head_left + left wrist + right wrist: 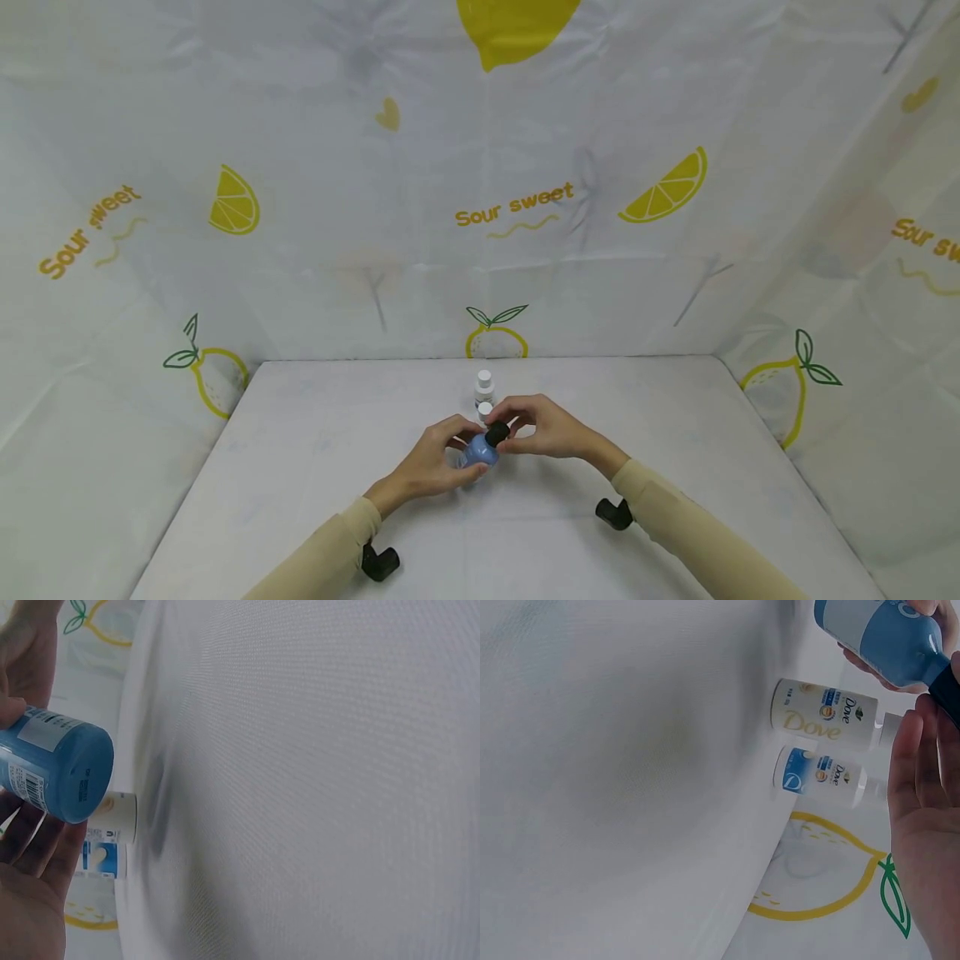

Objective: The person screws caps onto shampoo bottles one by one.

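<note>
A blue bottle (478,451) with a black cap (497,434) is held up over the white table, tilted with its cap toward the right. My left hand (433,458) grips the bottle's body, fingers on the far side and thumb on the near side. At the cap, my right hand (546,427) pinches with thumb and fingertips. The left wrist view shows the bottle's flat base (90,776) and a label with a barcode. Just behind stand two white Dove bottles, a nearer one (821,712) with gold lettering and a farther one (821,776) with a blue label patch.
The white table (315,467) meets a white curtain (337,292) printed with lemons at its back and sides. Black wrist devices show under each forearm, one at the left sleeve (352,533) and one at the right sleeve (675,508).
</note>
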Available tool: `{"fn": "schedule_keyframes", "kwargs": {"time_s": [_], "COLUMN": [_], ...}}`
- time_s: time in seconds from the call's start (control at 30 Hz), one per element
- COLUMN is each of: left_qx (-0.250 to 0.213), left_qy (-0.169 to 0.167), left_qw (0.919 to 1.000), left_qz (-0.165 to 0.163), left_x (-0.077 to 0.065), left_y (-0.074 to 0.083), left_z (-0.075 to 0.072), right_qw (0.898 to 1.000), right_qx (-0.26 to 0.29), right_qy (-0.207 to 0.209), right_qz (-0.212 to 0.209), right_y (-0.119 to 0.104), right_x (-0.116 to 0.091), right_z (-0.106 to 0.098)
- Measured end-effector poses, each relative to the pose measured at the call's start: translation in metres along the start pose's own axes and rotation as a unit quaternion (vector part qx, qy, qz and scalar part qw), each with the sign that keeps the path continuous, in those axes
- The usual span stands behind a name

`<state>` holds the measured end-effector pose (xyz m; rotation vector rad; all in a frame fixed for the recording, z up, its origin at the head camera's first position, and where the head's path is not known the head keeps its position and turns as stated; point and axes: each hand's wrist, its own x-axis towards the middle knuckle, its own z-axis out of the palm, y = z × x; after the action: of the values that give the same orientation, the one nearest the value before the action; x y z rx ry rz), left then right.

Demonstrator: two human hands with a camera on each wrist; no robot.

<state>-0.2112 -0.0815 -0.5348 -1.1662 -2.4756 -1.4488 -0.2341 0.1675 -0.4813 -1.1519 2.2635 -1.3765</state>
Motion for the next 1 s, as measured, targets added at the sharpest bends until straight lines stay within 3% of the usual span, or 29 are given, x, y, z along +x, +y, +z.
{"fn": "schedule_keyframes", "kwargs": {"time_s": [0.5, 1.0], "left_qx": [0.001, -0.012], "left_qy": [0.003, -0.008], "left_qw": [0.9999, 0.9999], "left_qz": [0.012, -0.004], "left_x": [0.0023, 0.0036], "left_y": [-0.0004, 0.0041], "left_z": [-0.0005, 0.0006], "right_qw": [1.000, 0.999], "right_qx": [0.001, -0.009], "right_qy": [-0.003, 0.021], "right_qz": [-0.026, 0.027], "right_y": [-0.0024, -0.0027], "right_x": [-0.0001, -0.0004], "right_z": [-0.0016, 0.0031]}}
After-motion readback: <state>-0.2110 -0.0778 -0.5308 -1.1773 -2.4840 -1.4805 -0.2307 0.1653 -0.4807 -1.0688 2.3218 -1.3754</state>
